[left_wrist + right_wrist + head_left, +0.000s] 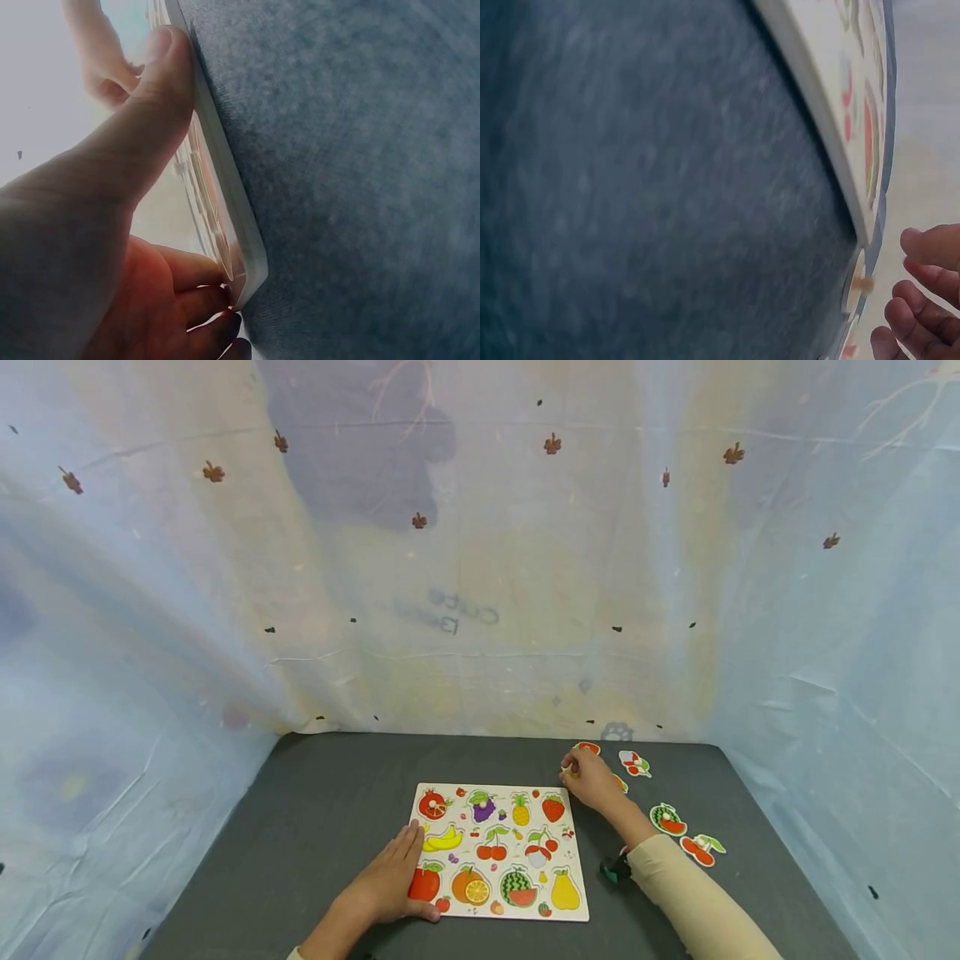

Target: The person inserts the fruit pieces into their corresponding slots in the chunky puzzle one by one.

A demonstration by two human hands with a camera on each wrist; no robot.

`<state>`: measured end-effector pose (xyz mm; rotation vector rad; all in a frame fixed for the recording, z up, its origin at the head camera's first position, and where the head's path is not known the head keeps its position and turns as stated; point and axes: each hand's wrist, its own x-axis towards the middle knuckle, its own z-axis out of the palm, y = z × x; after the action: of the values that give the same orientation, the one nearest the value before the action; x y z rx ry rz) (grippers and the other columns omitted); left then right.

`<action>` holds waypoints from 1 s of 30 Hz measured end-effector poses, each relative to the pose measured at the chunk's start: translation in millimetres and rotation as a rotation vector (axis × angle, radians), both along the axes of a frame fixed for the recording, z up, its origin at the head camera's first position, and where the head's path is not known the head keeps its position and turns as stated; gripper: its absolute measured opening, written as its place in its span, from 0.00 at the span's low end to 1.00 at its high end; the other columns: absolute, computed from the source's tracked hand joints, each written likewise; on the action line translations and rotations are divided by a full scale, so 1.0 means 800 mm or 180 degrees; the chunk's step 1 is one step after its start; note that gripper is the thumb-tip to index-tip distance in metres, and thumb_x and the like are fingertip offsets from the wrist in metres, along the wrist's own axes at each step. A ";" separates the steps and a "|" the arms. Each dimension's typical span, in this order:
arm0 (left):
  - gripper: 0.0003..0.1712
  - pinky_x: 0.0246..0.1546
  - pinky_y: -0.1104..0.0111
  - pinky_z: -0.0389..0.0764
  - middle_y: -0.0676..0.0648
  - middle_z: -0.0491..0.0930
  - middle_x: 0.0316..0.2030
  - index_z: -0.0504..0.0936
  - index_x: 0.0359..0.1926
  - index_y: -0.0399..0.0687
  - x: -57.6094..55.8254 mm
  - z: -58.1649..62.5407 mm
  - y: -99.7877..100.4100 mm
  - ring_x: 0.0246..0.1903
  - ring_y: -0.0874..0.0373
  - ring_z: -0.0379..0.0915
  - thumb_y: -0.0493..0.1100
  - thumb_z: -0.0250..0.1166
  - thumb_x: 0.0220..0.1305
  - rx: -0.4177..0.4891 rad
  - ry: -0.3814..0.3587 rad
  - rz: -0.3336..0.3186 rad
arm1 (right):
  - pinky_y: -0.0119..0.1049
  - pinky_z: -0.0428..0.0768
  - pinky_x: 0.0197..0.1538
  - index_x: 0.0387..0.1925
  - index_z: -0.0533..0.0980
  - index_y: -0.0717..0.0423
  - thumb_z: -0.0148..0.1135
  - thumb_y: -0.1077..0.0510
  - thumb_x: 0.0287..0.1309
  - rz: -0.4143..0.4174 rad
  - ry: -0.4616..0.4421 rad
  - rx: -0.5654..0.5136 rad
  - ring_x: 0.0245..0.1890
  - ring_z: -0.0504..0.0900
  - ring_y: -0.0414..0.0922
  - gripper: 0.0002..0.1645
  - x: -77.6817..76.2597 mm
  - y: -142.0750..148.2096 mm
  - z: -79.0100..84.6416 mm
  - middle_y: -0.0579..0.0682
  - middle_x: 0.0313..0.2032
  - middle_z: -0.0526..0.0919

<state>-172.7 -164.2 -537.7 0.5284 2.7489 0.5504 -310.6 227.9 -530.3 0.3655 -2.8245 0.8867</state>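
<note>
A white fruit puzzle board (510, 852) lies on the dark table, its pictures including bananas, cherries, a watermelon and a pear. My left hand (390, 870) rests on its near-left corner, fingers extended along the left side; in the left wrist view the thumb (161, 75) presses along the board's edge. Beyond the far-right corner, my right hand (596, 783) hovers low over loose puzzle pieces. Its fingers (911, 315) are loosely bent with nothing visible between them in the right wrist view. Nearby lies a piece with a small wooden knob (862, 285).
Right of the board lie a cherry piece (635, 764), a watermelon piece (668, 819) and a red piece with a green leaf (702, 850). Another red piece (588, 747) sits behind the right hand. A patterned curtain (480, 568) hangs behind the table (337, 793).
</note>
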 end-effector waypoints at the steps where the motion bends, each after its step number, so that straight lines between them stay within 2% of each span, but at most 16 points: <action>1: 0.79 0.81 0.42 0.55 0.30 0.52 0.82 0.54 0.82 0.28 -0.001 -0.002 -0.001 0.81 0.33 0.48 0.69 0.85 0.45 0.0028 -0.0008 0.0000 | 0.47 0.79 0.38 0.44 0.81 0.65 0.73 0.65 0.65 0.0005 0.0001 -0.0001 0.33 0.76 0.49 0.10 -0.002 0.002 -0.001 0.55 0.36 0.80; 8: 0.83 0.81 0.40 0.52 0.30 0.50 0.83 0.52 0.82 0.28 -0.008 -0.026 -0.008 0.82 0.32 0.46 0.77 0.81 0.43 0.0177 0.0044 -0.0051 | 0.43 0.74 0.35 0.45 0.81 0.63 0.71 0.63 0.68 -0.0030 -0.0093 0.0132 0.29 0.73 0.46 0.08 -0.010 0.013 -0.004 0.55 0.34 0.78; 13: 0.83 0.82 0.41 0.50 0.31 0.49 0.84 0.50 0.83 0.29 -0.010 -0.033 -0.009 0.82 0.33 0.44 0.79 0.78 0.45 0.0173 0.0079 -0.0063 | 0.43 0.73 0.35 0.45 0.81 0.63 0.71 0.61 0.69 -0.0077 -0.0199 0.0181 0.30 0.72 0.46 0.09 -0.013 0.018 -0.003 0.56 0.35 0.78; 16: 0.83 0.82 0.40 0.51 0.30 0.49 0.83 0.51 0.83 0.28 -0.007 -0.025 -0.006 0.82 0.32 0.45 0.77 0.80 0.45 0.0154 0.0065 -0.0062 | 0.42 0.73 0.35 0.45 0.82 0.63 0.72 0.61 0.68 -0.0110 -0.0243 0.0177 0.30 0.72 0.46 0.09 -0.014 0.018 -0.003 0.57 0.36 0.79; 21: 0.80 0.81 0.41 0.54 0.30 0.51 0.83 0.54 0.82 0.27 0.000 -0.001 0.000 0.82 0.33 0.47 0.70 0.85 0.44 0.0120 -0.0008 0.0005 | 0.42 0.73 0.35 0.44 0.82 0.62 0.72 0.61 0.68 -0.0157 -0.0281 0.0187 0.30 0.72 0.46 0.09 -0.017 0.018 -0.004 0.55 0.35 0.78; 24: 0.79 0.81 0.41 0.55 0.30 0.52 0.82 0.55 0.81 0.26 0.001 0.005 0.001 0.82 0.33 0.48 0.68 0.86 0.44 0.0121 -0.0037 0.0033 | 0.42 0.73 0.35 0.44 0.81 0.62 0.71 0.61 0.69 -0.0161 -0.0292 0.0186 0.30 0.73 0.46 0.09 -0.018 0.020 -0.006 0.54 0.34 0.78; 26: 0.79 0.81 0.41 0.54 0.29 0.49 0.83 0.52 0.82 0.27 0.001 0.005 0.000 0.82 0.32 0.46 0.70 0.84 0.46 0.0056 -0.0084 -0.0023 | 0.43 0.73 0.35 0.44 0.81 0.63 0.71 0.61 0.69 -0.0158 -0.0294 0.0171 0.29 0.73 0.46 0.09 -0.018 0.020 -0.008 0.53 0.33 0.78; 30: 0.80 0.80 0.39 0.54 0.29 0.48 0.83 0.51 0.82 0.27 0.003 0.004 -0.001 0.81 0.31 0.46 0.72 0.83 0.46 0.0124 -0.0082 -0.0056 | 0.41 0.74 0.36 0.43 0.81 0.62 0.72 0.61 0.69 -0.0177 -0.0298 0.0127 0.30 0.74 0.46 0.09 -0.017 0.020 -0.012 0.52 0.32 0.79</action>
<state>-170.6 -165.1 -534.1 0.5503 2.7114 0.6034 -324.5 244.3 -540.2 0.2556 -2.9260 0.8592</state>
